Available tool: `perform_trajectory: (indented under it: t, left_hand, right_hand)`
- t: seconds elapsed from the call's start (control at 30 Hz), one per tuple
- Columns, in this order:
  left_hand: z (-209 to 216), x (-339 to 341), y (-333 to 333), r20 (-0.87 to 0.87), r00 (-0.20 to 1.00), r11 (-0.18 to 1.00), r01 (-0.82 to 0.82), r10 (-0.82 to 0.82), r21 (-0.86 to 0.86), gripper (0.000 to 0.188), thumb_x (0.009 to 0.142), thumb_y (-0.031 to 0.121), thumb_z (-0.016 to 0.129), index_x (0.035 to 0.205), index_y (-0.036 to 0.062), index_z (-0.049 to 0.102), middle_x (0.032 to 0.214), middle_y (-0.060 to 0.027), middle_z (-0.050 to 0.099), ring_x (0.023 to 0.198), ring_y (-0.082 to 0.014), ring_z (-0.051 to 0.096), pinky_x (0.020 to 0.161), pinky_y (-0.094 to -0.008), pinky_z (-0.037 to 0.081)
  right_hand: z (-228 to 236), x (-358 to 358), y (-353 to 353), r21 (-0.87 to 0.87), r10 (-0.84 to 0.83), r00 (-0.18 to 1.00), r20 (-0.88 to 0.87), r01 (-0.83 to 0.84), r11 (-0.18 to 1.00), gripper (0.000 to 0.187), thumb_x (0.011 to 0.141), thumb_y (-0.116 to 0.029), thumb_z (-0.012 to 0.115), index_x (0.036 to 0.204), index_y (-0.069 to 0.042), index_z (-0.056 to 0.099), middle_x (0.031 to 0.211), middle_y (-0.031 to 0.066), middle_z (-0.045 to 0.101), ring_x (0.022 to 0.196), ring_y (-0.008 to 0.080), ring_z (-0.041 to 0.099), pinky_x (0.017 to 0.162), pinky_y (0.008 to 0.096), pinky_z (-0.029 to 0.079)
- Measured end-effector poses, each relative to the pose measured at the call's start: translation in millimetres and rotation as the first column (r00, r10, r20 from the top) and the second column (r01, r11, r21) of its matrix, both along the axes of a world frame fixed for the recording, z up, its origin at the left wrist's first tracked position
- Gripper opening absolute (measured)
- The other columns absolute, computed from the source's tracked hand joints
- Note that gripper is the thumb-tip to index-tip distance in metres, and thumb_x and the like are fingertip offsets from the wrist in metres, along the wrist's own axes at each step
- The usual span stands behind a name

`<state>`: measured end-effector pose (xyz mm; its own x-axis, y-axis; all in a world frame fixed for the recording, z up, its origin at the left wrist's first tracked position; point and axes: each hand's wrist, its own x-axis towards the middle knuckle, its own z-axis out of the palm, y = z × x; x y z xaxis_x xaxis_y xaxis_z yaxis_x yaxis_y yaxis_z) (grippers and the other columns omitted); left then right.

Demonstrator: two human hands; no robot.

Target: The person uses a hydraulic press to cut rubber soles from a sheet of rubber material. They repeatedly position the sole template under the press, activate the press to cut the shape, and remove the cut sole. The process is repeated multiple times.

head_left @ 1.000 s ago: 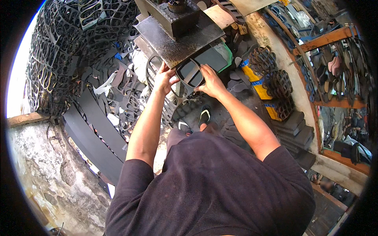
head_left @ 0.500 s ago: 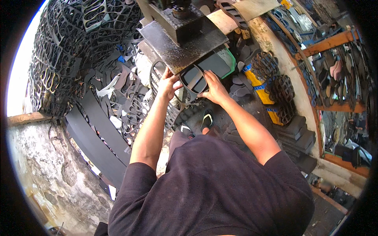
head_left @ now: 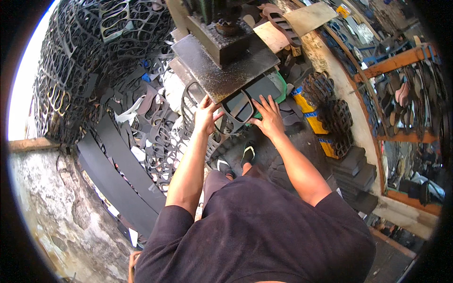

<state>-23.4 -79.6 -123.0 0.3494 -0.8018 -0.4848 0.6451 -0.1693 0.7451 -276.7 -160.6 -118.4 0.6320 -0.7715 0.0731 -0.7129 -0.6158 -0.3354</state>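
Note:
A black sheet with large cut-out openings [head_left: 231, 125] lies at the front edge of a press, partly beneath its heavy dark metal plate [head_left: 212, 70]. My left hand [head_left: 206, 117] grips the sheet by the plate's near corner, thumb pointing right; its fingertips are partly hidden. On the right of an opening, my right hand [head_left: 270, 117] has its fingers spread over the sheet's edge and holds nothing. Just beyond those fingers, a dark flat piece lies on a green board [head_left: 282, 89] under the plate. What lies deeper beneath the plate is hidden.
A tall heap of black cut-out scraps [head_left: 71, 61] fills the left, near long black strips [head_left: 111, 174]. Bundled dark soles [head_left: 337, 113] with yellow packages [head_left: 316, 123] stand right, above stacked dark slabs [head_left: 351, 174]. A wooden rack [head_left: 401, 59] holds more soles.
My right hand has shifted slightly right, and its fingers have spread from the sheet's edge. The left hand keeps its place by the plate's corner. The whole view has shifted a little.

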Motion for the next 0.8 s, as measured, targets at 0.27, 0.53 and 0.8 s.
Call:
perform_trajectory:
  t: [0.27, 0.53, 0.8]
  left_hand:
    - [-78.6, 47.4, 74.5, -0.072, 0.982, 0.922, -0.139, 0.176, 0.360, 0.052, 0.097, 0.040, 0.073, 0.136, 0.0093, 0.056, 0.120, -0.0069, 0.066, 0.100, -0.0170, 0.064, 0.089, -0.0361, 0.052]
    - [-20.8, 88.6, 43.6, 0.024, 0.977, 0.975, -0.212, 0.211, 0.063, 0.029, 0.103, 0.021, 0.064, 0.130, 0.0091, 0.064, 0.098, -0.0001, 0.067, 0.088, -0.0118, 0.063, 0.086, -0.0307, 0.053]
    - [-29.2, 111.3, 13.9, 0.147, 0.973, 0.959, -0.206, 0.179, 0.195, 0.033, 0.102, 0.018, 0.064, 0.135, 0.0126, 0.061, 0.106, -0.0007, 0.069, 0.097, -0.0147, 0.064, 0.088, -0.0351, 0.051]
  right_hand:
    - [-7.4, 21.8, -27.3, 0.028, -0.095, 0.996, -0.006, 0.095, 0.995, 0.082, 0.081, -0.057, 0.075, 0.153, -0.030, 0.049, 0.164, 0.0020, 0.039, 0.157, 0.0308, 0.023, 0.125, 0.0616, 0.017]
    - [-7.8, 44.5, -81.3, 0.083, -0.201, 0.977, 0.077, 0.195, 0.977, 0.076, 0.072, -0.059, 0.082, 0.133, -0.016, 0.069, 0.159, 0.0037, 0.047, 0.157, 0.0305, 0.023, 0.124, 0.0663, 0.013]
    - [-15.1, 55.9, -118.8, 0.075, -0.172, 0.984, -0.039, 0.175, 0.982, 0.067, 0.079, -0.056, 0.079, 0.125, -0.009, 0.072, 0.146, 0.0105, 0.058, 0.152, 0.0327, 0.032, 0.124, 0.0660, 0.007]
